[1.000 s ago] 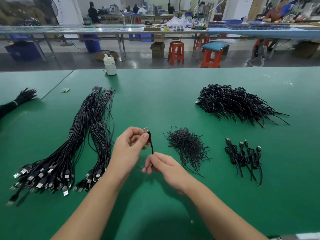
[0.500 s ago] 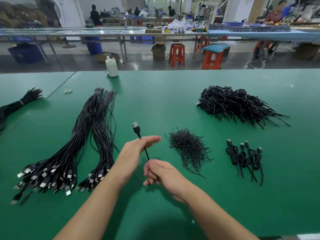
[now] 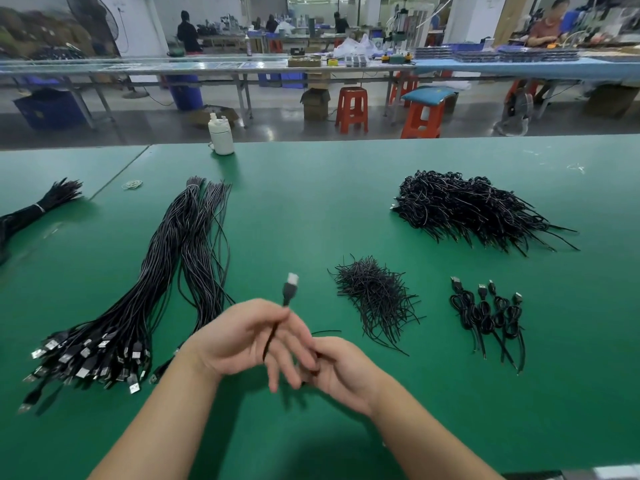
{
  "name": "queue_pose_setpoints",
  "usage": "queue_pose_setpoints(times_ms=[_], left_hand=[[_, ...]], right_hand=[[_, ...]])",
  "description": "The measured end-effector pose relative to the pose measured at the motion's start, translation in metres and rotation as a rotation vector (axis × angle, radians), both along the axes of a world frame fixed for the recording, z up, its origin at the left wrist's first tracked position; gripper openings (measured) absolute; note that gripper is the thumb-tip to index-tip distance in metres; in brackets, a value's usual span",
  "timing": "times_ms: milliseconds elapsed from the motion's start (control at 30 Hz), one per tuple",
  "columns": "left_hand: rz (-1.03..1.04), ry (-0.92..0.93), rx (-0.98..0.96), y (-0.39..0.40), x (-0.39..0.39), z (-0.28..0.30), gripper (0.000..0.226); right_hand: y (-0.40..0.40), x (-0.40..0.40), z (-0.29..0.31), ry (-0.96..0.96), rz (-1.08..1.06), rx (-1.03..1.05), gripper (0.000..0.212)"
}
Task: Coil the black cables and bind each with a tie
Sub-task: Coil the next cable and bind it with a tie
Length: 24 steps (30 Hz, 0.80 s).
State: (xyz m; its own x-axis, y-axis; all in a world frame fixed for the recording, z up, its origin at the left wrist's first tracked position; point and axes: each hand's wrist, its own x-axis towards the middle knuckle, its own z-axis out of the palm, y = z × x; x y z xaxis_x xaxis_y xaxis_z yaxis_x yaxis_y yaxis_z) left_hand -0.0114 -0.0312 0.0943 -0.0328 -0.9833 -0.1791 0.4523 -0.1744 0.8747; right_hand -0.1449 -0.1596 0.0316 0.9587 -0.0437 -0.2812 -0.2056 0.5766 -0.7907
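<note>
Over the green felt-covered workbench (image 3: 311,202) the person holds 1 thin black cable with a silver USB plug (image 3: 290,289), the plug pointing up and away above the knuckles. The left hand (image 3: 242,341) has the cable running across its palm and between its fingers, which are loosely extended and blurred; how tightly it grips I cannot tell for sure, though the cable is plainly held there. The right hand (image 3: 343,368) sits just beside and partly under the left fingers, its own fingers curled around the lower run of the same cable.

To the left lie 2 long bundles of straight black cables with USB plugs (image 3: 114,327) fanned toward the near edge. Right of the hands is a small heap of short black wire ties (image 3: 377,296), and further right a row of 4 finished coiled black cables (image 3: 488,317) lying side by side. Behind them sits a large pile of coiled black cables (image 3: 467,209). A white plastic bottle (image 3: 220,135) stands at the far edge, and another tied black bundle (image 3: 38,209) lies at the far left.
</note>
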Motion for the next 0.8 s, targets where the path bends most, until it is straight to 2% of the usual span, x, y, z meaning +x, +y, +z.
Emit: queue_pose_setpoints(times_ms=[67,133,200,300,400,467,567,633,667,733,800], left_hand=[[-0.118,-0.264,0.197,0.002,-0.004,-0.005,0.047],[-0.110,-0.455,0.373,0.000,-0.011,-0.007,0.045],[-0.057,-0.561,0.492,-0.002,-0.016,-0.011,0.042],[-0.013,-0.715,0.569,-0.005,-0.023,-0.008,0.036],[-0.048,-1.060,0.616,-0.005,-0.020,-0.010,0.038],[-0.026,-1.251,0.658,-0.006,-0.018,-0.014,0.041],[0.127,-1.385,0.670,-0.009,-0.011,-0.021,0.040],[0.321,-1.296,0.583,-0.010,-0.008,-0.028,0.038],[0.469,-1.150,0.480,-0.013,-0.009,-0.031,0.035],[0.855,-0.600,0.177,-0.020,-0.013,-0.034,0.034],[1.111,0.005,-0.142,-0.025,-0.005,-0.029,0.038]], right_hand=[[-0.004,-0.001,-0.005,0.037,-0.024,0.017,0.026],[-0.003,0.000,-0.011,0.073,-0.046,0.000,0.027],[0.000,0.002,-0.015,0.099,-0.068,-0.043,0.026],[0.001,0.005,-0.018,0.094,-0.088,-0.221,0.030],[0.002,0.006,-0.017,0.043,-0.065,-0.482,0.031],[0.002,0.006,-0.017,0.040,-0.089,-0.531,0.029],[-0.001,0.006,-0.017,0.036,-0.148,-0.525,0.034],[-0.001,0.005,-0.015,0.015,-0.156,-0.467,0.035],[0.000,0.005,-0.013,-0.001,-0.150,-0.409,0.033],[0.004,0.004,-0.012,-0.028,-0.116,-0.312,0.032],[0.011,0.005,-0.014,-0.020,-0.076,-0.364,0.032]])
